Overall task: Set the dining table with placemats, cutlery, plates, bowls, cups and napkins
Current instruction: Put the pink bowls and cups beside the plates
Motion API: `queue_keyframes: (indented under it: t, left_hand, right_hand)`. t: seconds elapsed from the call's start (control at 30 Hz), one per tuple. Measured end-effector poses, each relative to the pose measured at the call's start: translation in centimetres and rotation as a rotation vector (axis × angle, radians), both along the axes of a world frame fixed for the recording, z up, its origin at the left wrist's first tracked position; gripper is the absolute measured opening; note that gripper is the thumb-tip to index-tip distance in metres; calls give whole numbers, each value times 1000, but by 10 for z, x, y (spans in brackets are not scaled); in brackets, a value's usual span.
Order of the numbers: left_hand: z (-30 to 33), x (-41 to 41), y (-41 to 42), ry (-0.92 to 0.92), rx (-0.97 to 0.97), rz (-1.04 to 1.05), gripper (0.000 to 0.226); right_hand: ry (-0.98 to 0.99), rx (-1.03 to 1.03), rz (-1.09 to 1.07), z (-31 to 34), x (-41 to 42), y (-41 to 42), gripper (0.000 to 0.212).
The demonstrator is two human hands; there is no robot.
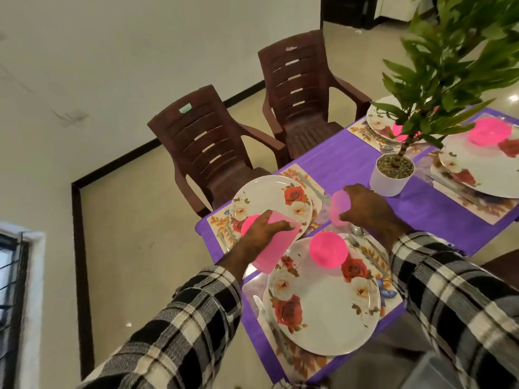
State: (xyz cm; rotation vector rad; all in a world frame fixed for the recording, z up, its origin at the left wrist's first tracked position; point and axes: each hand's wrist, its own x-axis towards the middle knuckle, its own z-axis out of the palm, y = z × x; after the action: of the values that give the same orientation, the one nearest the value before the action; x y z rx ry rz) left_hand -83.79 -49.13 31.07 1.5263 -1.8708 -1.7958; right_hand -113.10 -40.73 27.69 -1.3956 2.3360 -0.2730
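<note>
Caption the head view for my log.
Both hands, left and right, each hold a pink cup over the set table.

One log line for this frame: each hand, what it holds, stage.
left hand: grips pink cup above plates | right hand: grips second pink cup near plant pot | stage: placing cups

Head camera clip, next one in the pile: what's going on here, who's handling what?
A person in a checked shirt is setting a purple-covered table. The left hand grips a pink cup above the near plates; the right hand holds a second pink cup near the white plant pot. Floral plates, pink bowls and cutlery already sit on the placemats. No napkins are visible.
</note>
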Motion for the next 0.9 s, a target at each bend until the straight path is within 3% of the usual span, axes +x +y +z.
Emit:
queue_keyframes:
  t: [0.1,0.23,0.37,0.53,0.67,0.8,0.9]
  left_hand:
    - [-7,0,-3,-5,9,0,33]
    - [-11,1,-4,-30,21,-1,72]
    - [-16,5,-6,-44,26,7,77]
    - [-16,13,-4,-89,38,1,55]
    - [-17,28,-4,-105,17,2,95]
    - [-17,48,-6,-91,7,38,106]
    - [-21,66,-9,-84,25,59,109]
  right_hand:
    - [43,33,73,-2,0,-1,90]
    - [58,48,124,-1,2,1,88]
    - [46,53,150,7,2,3,82]
    - [62,53,181,16,5,5,75]
    - [35,63,171,11,1,6,77]
    - [202,206,238,18,13,2,98]
    - [289,149,212,30,43,-3,99]
